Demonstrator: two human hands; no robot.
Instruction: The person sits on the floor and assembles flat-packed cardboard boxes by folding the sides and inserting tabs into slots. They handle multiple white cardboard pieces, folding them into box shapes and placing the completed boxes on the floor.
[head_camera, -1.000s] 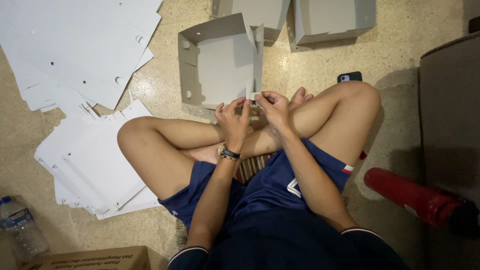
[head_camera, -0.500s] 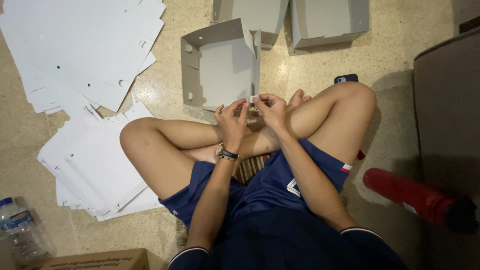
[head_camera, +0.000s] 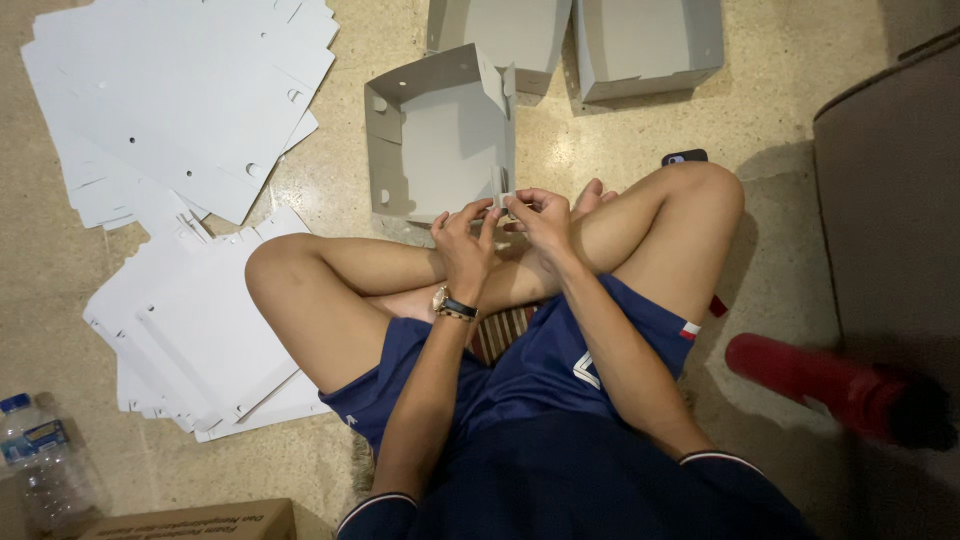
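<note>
Both grips meet at the near corner of a half-folded grey carton (head_camera: 440, 140) on the floor. Left hand (head_camera: 465, 235) and right hand (head_camera: 545, 215) have fingers closed, pinching a small flap of the carton between them. Beyond them lie two finished cartons (head_camera: 640, 45); left of them, flat white sheets (head_camera: 170, 100).

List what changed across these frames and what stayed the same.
Little changed: both hands, left hand and right hand, stay pinched at the near corner of the half-folded grey box, fingers shifting only slightly. The flat sheets, folded boxes, bottle and red flask stayed put.
</note>
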